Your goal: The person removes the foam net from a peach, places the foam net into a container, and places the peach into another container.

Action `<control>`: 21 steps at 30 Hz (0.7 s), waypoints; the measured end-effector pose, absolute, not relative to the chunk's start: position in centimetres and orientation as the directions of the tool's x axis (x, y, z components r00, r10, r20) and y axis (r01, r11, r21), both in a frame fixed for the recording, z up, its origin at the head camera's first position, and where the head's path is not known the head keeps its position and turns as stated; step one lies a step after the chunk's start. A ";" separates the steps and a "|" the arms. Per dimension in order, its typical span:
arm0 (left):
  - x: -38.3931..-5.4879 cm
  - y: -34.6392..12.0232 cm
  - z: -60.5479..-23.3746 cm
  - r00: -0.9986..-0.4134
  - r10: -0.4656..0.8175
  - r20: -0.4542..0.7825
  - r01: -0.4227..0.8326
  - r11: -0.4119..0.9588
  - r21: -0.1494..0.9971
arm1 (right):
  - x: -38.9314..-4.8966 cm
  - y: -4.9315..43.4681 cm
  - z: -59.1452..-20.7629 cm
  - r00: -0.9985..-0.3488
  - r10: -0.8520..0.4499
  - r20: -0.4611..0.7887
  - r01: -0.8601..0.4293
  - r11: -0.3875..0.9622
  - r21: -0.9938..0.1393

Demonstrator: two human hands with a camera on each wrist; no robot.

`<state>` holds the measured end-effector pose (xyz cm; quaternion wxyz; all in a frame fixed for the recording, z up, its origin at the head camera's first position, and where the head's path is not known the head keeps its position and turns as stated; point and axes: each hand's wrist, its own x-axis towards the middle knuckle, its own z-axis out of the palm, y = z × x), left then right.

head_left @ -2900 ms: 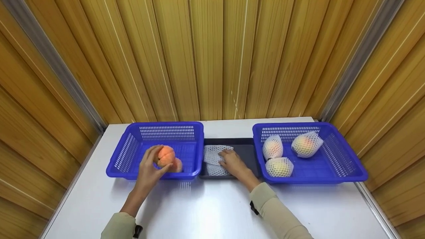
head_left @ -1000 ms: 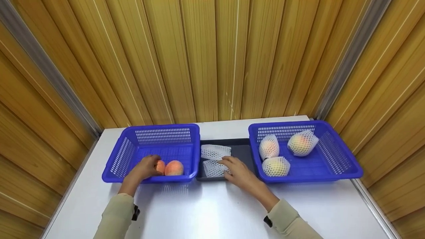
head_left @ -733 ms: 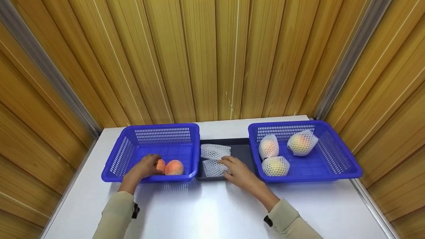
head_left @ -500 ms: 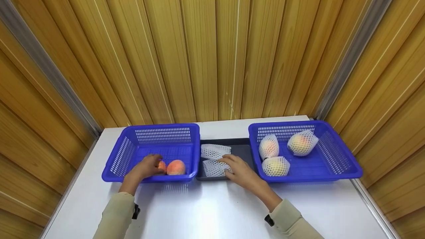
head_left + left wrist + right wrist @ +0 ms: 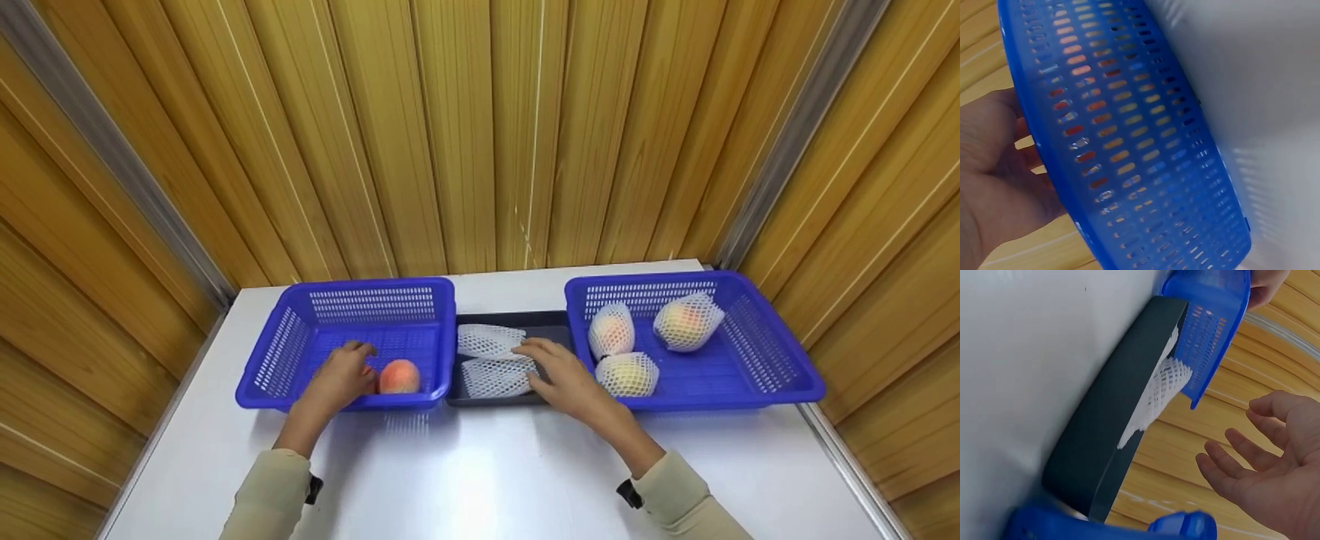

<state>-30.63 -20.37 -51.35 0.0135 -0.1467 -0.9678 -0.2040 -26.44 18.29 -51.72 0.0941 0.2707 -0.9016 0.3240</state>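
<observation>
In the head view, my left hand (image 5: 341,381) is inside the left blue basket (image 5: 375,283), its fingers loosely bent above a peach (image 5: 370,370) that it mostly hides. A second peach (image 5: 400,377) sits just right of it. The basket wall partly covers the left fingers in the left wrist view. My right hand (image 5: 574,382) hovers at the right of the dark tray (image 5: 551,334), fingers spread and slightly bent, holding nothing. Under its fingertips lies a white foam net sleeve (image 5: 495,377), with another foam net sleeve (image 5: 489,341) behind it.
The right blue basket (image 5: 750,375) holds three net-wrapped peaches: one at the left (image 5: 611,330), one in front (image 5: 628,375), one farther back (image 5: 688,322). Both baskets and the tray stand on a white table (image 5: 465,465) before a wood-look panel wall (image 5: 480,150).
My left hand set its peach down beside the other one, and its fingers have since loosened. My right hand drew back rightward from the net sleeves, which now lie apart in the tray.
</observation>
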 end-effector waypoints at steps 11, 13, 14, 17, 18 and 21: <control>-27.7 -17.2 -50.2 -0.869 0.341 0.359 0.457 0.830 0.318 | -26.4 22.5 -50.4 -0.884 -0.334 0.326 -0.463 0.712 -0.527; -27.3 -16.5 -50.1 -0.841 0.365 0.399 0.498 0.811 0.307 | -26.4 23.2 -50.4 -0.889 -0.322 0.326 -0.453 0.724 -0.521; -27.1 -16.2 -50.0 -0.830 0.374 0.413 0.513 0.802 0.304 | -26.4 23.6 -50.4 -0.890 -0.316 0.328 -0.449 0.729 -0.517; -26.6 -15.1 -49.9 -0.806 0.395 0.440 0.548 0.779 0.305 | -26.3 24.6 -50.6 -0.890 -0.305 0.340 -0.447 0.737 -0.507; -26.4 -14.7 -49.8 -0.798 0.406 0.446 0.563 0.767 0.308 | -26.3 25.0 -50.7 -0.888 -0.301 0.349 -0.448 0.739 -0.504; -25.9 -13.6 -49.8 -0.775 0.431 0.462 0.595 0.745 0.302 | -26.2 26.1 -50.7 -0.881 -0.297 0.367 -0.456 0.740 -0.495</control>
